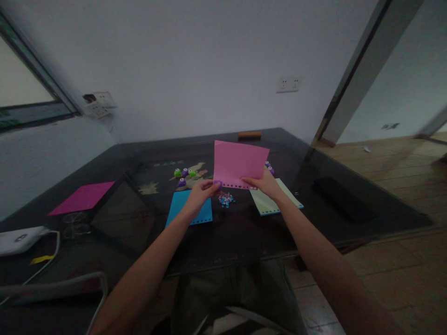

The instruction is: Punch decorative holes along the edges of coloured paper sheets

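Observation:
A pink sheet of paper (239, 160) is held up above the dark table, with a row of small holes along its lower edge. My right hand (267, 183) pinches that sheet near its lower right. At the lower left corner, my left hand (203, 191) is closed on a small purple hole punch (218, 183), partly hidden by the fingers. Below lies a pile of coloured paper bits (226, 199). A blue sheet (178, 204) is under my left forearm, and pale yellow sheets (267, 202) lie by my right wrist. Both have holes along the near edge.
Several green and purple punches with eyes (185, 172) stand at left; more (268, 165) show behind my right hand. A magenta sheet (84, 196) lies far left, near a white device (21, 239) with a cable. A black case (342, 197) is at right, a brown block (249, 135) at back.

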